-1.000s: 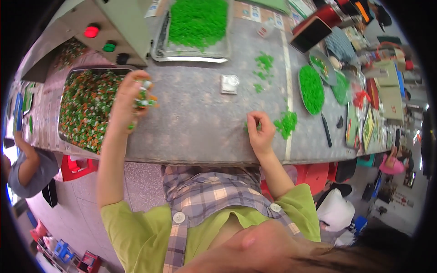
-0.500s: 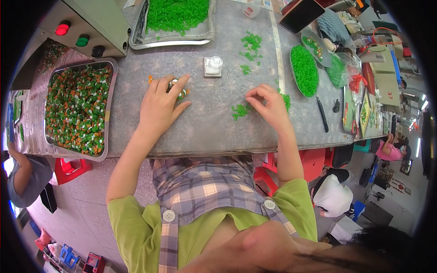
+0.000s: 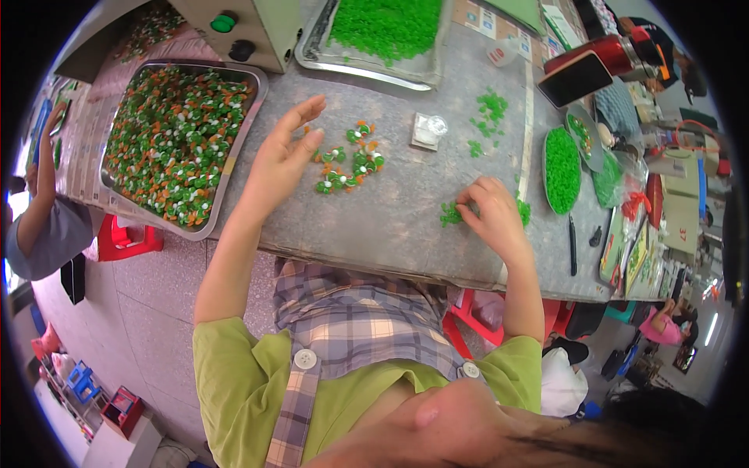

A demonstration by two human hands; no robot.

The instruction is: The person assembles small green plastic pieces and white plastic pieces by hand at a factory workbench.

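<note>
My left hand (image 3: 282, 160) is raised at the left of the table, thumb and fingers apart, with nothing seen in it. Beside it lies a loose group of small round green, white and orange pieces (image 3: 337, 181). My right hand (image 3: 496, 214) is low over the table to the right, thumb and fingertips pressed together in a pinch. What it pinches, if anything, is too small to make out. Small green bits (image 3: 450, 214) lie at its fingertips, and more green bits (image 3: 523, 210) show just past its far side.
A metal tray (image 3: 226, 160) heaped with tri-coloured pieces stands left; another tray (image 3: 363, 76) of green bits lies beyond. A small white square block (image 3: 425, 131) sits mid-table. At right are an oval dish of green bits (image 3: 562, 171), a black pen (image 3: 573, 246) and a phone (image 3: 576, 79).
My left hand has come up off the tri-coloured pieces, uncovering several on the table. The right hand stays pinched by the green bits. The whole view has swung.
</note>
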